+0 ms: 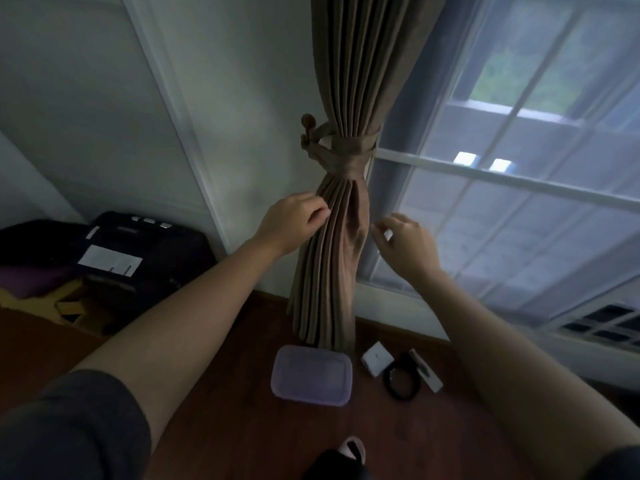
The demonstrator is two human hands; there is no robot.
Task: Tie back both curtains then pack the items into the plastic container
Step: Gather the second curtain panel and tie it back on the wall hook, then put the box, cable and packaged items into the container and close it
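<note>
While a brown curtain (346,81) hangs gathered against the wall beside a window, a person works at its folds with both bare hands, seen from a head-worn camera. At far left, a dark suitcase (145,244) bearing a white label (110,259) lies on the floor against the wall. Moving right, the left hand (294,220) reaches up to the curtain's left edge just below the tieback, its fingers curled and pinching an outer pleat. The curtain is cinched at mid-height by a matching fabric tieback (346,155), looped to a round-knobbed hook (307,121) on the wall at its left. Below the band the pleats fan out and drop to the wooden floor (225,410). The right hand (405,244) is raised just beside the curtain's right edge, fingers curled; whether they hold fabric or merely brush it cannot be told through the blur. Behind that hand, the white-framed window (519,181) fills the right of the scene. On the floor at the foot of the curtain sits the plastic container (311,375), pale purple, rectangular with rounded corners. Just to its right lie a small white box (377,358), a black coiled cable (401,377) and a slim white bar-shaped item (427,372), close together, the cable touching the bar. At bottom centre, a slippered foot (351,448) shows.
</note>
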